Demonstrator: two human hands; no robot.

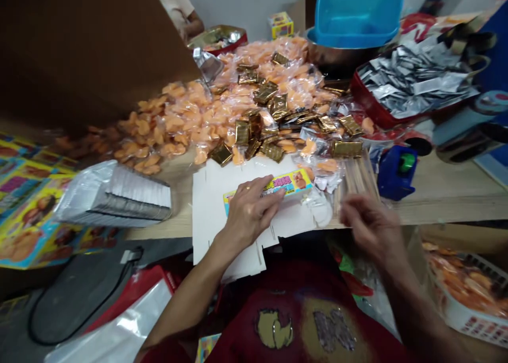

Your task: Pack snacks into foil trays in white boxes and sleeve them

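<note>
My left hand [248,212] lies with fingers stretched flat on a small yellow printed box [293,182], pressing it onto a flat white die-cut cardboard sheet [210,193] at the table's front edge. My right hand [367,223] hovers to the right of the sheet, smeared by motion, close to a bundle of thin wooden sticks [355,178]. Its fingers look curled, but what they hold cannot be made out.
A big heap of orange wrapped snacks [190,119] and gold packets [265,96] covers the table's middle. A stack of silver bags [119,193] lies left, a red tray of silver packets [413,80] right, a blue tape dispenser [397,172] beside it, a blue bowl [355,8] behind. Another person's arm [186,16] shows at the back.
</note>
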